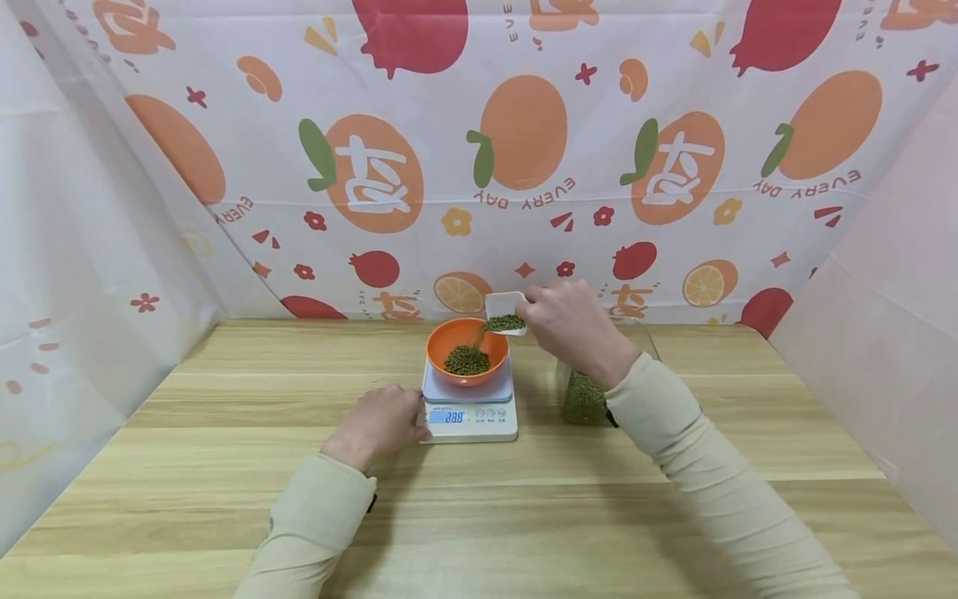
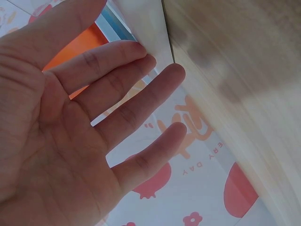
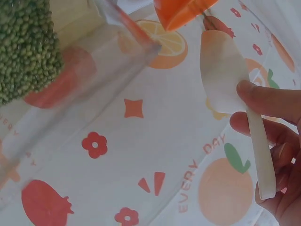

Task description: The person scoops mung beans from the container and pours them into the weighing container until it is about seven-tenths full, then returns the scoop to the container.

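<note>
An orange bowl (image 1: pixel 462 380) holding green mung beans (image 1: pixel 467 362) sits on a white digital scale (image 1: pixel 490 431). My right hand (image 1: pixel 572 324) grips a white scoop (image 3: pixel 223 70) by its handle, thumb on one side and fingers curled round the other. The scoop tilts over the bowl's right rim, and beans stream from it into the bowl. At the scale's left side, my left hand (image 1: pixel 377 424) rests with its fingertips by the edge. In the left wrist view its fingers (image 2: pixel 136 113) are spread and loosely extended, holding nothing. The scale's display (image 1: pixel 449 418) is lit and appears to read 288, perhaps with a decimal point.
Under the right forearm stands a clear container of mung beans (image 1: pixel 585 401), partly hidden by the wrist. The wooden table (image 1: pixel 224 499) extends to both sides. A white fruit-print sheet (image 1: pixel 449 208) hangs along the table's back edge, with plain side sheets left and right.
</note>
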Demonstrator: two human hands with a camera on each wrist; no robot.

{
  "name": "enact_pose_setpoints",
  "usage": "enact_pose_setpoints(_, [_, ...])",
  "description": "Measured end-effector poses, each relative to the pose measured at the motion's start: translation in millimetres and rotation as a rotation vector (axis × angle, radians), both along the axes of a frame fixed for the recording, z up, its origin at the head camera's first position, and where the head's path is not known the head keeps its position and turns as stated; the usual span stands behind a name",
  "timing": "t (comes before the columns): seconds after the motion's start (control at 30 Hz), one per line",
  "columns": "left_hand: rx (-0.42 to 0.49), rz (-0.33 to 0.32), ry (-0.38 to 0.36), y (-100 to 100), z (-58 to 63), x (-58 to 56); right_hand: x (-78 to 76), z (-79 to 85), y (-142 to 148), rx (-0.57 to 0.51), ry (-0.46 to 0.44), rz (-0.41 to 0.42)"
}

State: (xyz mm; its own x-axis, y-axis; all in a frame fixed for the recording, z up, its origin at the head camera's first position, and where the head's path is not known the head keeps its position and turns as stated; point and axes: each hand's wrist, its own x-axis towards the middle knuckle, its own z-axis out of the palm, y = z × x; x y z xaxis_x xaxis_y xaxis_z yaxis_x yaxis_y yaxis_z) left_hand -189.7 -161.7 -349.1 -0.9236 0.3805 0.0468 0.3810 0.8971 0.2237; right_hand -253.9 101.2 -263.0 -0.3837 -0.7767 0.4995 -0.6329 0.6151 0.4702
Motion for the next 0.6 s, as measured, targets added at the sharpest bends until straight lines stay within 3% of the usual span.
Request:
enact_pose_setpoints(0.27, [-0.012, -0.004, 0.000, 0, 0.0, -1.5, 2.4, 11.2, 0, 0.057, 0.053, -0.015])
enact_pose_setpoints(0.6, [-0.009, -0.002, -0.012, 1, -1.7, -2.2, 4.9, 13.8, 1, 0.058, 0.061, -0.007])
